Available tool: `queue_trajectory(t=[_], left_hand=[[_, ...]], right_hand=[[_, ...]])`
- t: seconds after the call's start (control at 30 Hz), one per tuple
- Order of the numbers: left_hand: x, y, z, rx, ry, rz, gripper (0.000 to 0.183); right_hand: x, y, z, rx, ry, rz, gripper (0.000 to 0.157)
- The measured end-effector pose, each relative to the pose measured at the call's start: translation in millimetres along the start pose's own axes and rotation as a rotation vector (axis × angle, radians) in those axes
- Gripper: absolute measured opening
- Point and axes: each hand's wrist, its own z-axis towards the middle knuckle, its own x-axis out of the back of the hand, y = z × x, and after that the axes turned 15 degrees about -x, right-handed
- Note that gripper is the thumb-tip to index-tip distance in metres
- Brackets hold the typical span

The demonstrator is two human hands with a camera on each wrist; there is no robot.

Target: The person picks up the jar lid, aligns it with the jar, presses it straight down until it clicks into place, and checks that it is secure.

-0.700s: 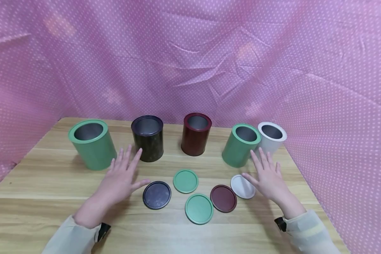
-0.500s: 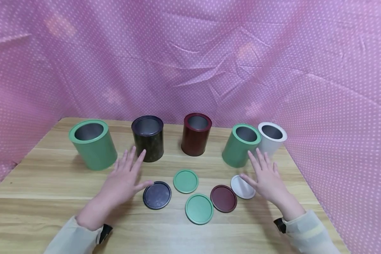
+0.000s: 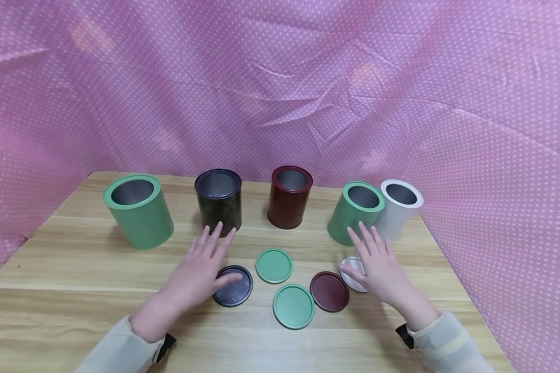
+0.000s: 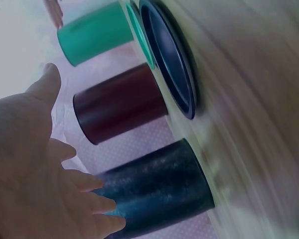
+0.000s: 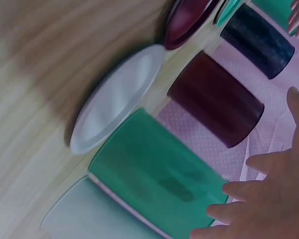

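My left hand point(image 3: 198, 272) hovers with spread fingers, its thumb over the black lid point(image 3: 233, 292) and its fingertips in front of the black can point(image 3: 219, 202). Nothing is in its grasp; the left wrist view shows the bare palm. Over on the right, my right hand point(image 3: 378, 269) is also spread and holds nothing, partly covering the white lid point(image 3: 352, 282). Beyond its fingertips stand a green can point(image 3: 347, 220) and a white can point(image 3: 394, 215). Between the hands lie two green lids, one farther point(image 3: 274, 266) and one nearer lid point(image 3: 293, 306), plus a dark red lid point(image 3: 329, 291).
A dark red can point(image 3: 289, 202) stands uncovered at the back middle, and another green can point(image 3: 142, 220) at the far left. All the cans are upright with open tops on the wooden table point(image 3: 74, 321). Pink dotted cloth point(image 3: 280, 77) hangs behind and beside it.
Both hands have moved inward: the left one to the right, now over part of the black lid, and the right one to the left, across the white lid. Cans and lids stay put.
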Motion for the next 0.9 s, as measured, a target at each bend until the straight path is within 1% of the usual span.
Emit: queue_trajectory(t=[0.13,0.23,0.47,0.57,0.7,0.9], left_hand=[[-2.2,4.3,1.6,-0.018,-0.021,-0.011,0.091],[-5.8,8.3,3.2,-0.042,-0.034,-0.008,0.089],[-16.9,19.6,6.6,-0.132,-0.035,0.018,0.088],[-20.2,24.9,7.2,-0.16,-0.04,0.021,0.088],[-23.3,33.1,8.2,-0.19,-0.062,0.012,0.088],[-27.4,45.4,8.6,-0.226,-0.08,0.009,0.086]], right_hand=[[-2.5,-9.6,-3.7,0.047,0.018,-0.013,0.084],[-5.9,-16.6,-6.8,0.08,0.012,-0.004,0.084],[-18.3,-26.5,-12.2,0.197,0.005,-0.015,0.085],[-21.8,-29.2,-13.9,0.245,0.013,-0.004,0.084],[-26.0,-33.3,-17.4,0.279,0.008,0.001,0.083],[-31.8,-39.1,-24.4,0.305,-0.005,-0.017,0.083]])
